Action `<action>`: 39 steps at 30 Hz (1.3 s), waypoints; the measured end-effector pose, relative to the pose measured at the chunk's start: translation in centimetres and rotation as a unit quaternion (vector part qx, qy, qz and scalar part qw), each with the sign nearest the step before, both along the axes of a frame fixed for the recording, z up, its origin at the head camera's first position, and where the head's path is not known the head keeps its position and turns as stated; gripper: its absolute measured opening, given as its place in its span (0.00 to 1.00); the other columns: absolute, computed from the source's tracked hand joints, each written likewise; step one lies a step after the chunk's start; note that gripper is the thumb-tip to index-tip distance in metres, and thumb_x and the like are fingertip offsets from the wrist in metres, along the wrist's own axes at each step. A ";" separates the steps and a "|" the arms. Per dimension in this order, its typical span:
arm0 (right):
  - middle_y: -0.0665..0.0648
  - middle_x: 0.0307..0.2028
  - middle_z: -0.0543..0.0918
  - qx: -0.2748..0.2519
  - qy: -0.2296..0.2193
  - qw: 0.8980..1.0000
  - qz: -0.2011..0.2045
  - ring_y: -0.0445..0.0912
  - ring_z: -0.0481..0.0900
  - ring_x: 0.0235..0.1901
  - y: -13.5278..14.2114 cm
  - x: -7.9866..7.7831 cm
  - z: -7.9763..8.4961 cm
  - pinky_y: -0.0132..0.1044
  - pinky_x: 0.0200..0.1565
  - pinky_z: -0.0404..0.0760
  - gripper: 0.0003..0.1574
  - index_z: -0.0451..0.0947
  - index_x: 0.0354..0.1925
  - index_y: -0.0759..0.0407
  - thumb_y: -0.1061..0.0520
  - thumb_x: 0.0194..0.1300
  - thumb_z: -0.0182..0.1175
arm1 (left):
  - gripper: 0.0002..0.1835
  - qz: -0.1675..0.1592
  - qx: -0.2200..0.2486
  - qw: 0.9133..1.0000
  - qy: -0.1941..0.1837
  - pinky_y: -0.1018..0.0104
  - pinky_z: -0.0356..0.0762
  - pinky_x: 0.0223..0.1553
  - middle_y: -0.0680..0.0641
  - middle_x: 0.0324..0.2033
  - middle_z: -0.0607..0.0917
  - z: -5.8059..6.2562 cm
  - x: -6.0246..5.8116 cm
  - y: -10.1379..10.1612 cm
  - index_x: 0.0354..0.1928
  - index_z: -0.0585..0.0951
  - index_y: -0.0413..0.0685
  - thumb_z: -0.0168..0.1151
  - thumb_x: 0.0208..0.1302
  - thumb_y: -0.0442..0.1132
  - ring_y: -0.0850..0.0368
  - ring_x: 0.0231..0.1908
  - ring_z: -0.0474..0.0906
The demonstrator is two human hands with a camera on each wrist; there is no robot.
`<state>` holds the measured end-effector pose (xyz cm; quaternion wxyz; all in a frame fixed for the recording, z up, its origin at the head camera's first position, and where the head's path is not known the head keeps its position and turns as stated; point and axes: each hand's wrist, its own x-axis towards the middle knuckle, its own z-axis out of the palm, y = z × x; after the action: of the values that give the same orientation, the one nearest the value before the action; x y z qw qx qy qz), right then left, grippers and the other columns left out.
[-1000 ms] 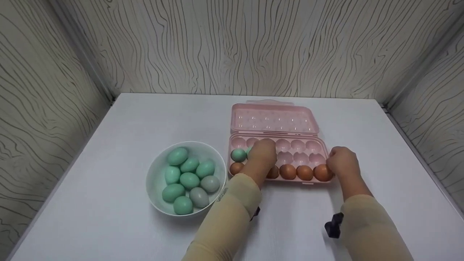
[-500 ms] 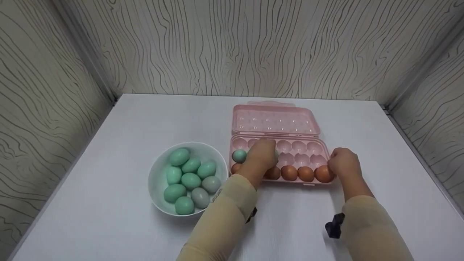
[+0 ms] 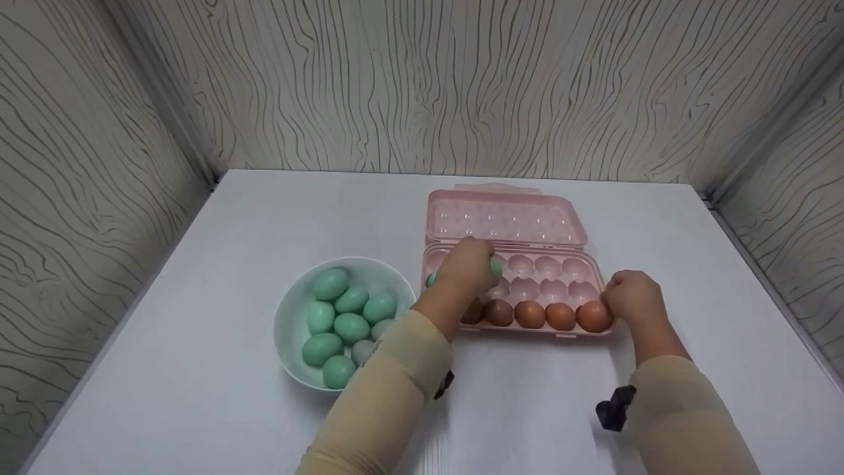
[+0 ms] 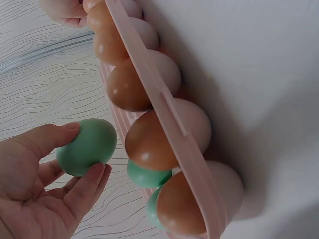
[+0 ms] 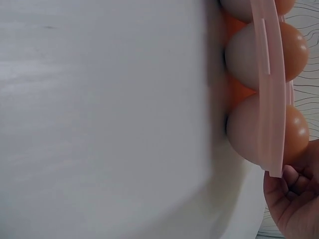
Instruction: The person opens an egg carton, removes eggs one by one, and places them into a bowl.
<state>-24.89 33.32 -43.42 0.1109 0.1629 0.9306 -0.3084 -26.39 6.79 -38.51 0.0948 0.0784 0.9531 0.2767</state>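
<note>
My left hand [image 3: 467, 267] is over the left part of a pink egg tray [image 3: 590, 260]. In the left wrist view its thumb and fingers pinch a green egg [image 4: 88, 148] above the cups. Brown eggs [image 3: 529, 314] fill the tray's front row. Behind them, two more green eggs [image 4: 148, 173] sit at the left end, largely hidden in the head view by my left hand. My right hand [image 3: 636, 297] grips the tray's front right corner, fingers curled at the rim beside the last brown egg [image 5: 295, 132].
Left of the tray stands a white bowl [image 3: 288, 316] with several green eggs and a couple of greyish ones, partly covered by my left sleeve [image 3: 389, 389]. The tray's lid [image 3: 504, 216] lies folded back behind it. Patterned panels [image 3: 422, 86] border the white table [image 3: 217, 396].
My left hand has moved slightly left and back with the green egg, uncovering more cups and brown eggs. The right hand keeps its grip on the tray corner.
</note>
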 end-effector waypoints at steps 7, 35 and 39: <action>0.59 0.27 0.75 0.007 0.007 1.000 0.002 0.49 0.70 0.28 0.2 0.1 0.1 0.36 0.27 0.71 0.05 0.72 0.27 0.63 0.64 0.54 0.50 | 0.20 0.010 0.006 1.000 -0.017 0.61 0.75 0.45 0.50 0.42 0.75 1.8 0.1 -2.1 0.49 0.76 0.51 0.66 0.53 0.38 0.56 0.38 0.72; 0.58 0.26 0.75 -0.005 0.005 1.000 0.006 0.48 0.71 0.27 0.3 0.0 0.1 0.34 0.27 0.72 0.08 0.74 0.32 0.66 0.64 0.56 0.49 | 0.18 -0.009 -0.027 0.999 -0.028 0.59 0.73 0.45 0.50 0.39 0.80 3.6 0.4 -10.6 0.45 0.78 0.46 0.66 0.50 0.37 0.54 0.39 0.73; 0.58 0.26 0.75 -0.007 0.006 1.000 0.006 0.48 0.71 0.27 0.3 0.0 0.1 0.34 0.27 0.72 0.08 0.73 0.32 0.66 0.64 0.56 0.49 | 0.19 -0.004 -0.028 0.999 -0.034 0.58 0.73 0.47 0.49 0.42 0.80 3.6 0.5 -11.5 0.47 0.78 0.46 0.66 0.50 0.39 0.53 0.41 0.73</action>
<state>-24.87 33.59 -43.35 0.1085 0.1551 0.9300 -0.3151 -25.85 -4.73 -34.86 0.1303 0.0698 0.9564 0.2519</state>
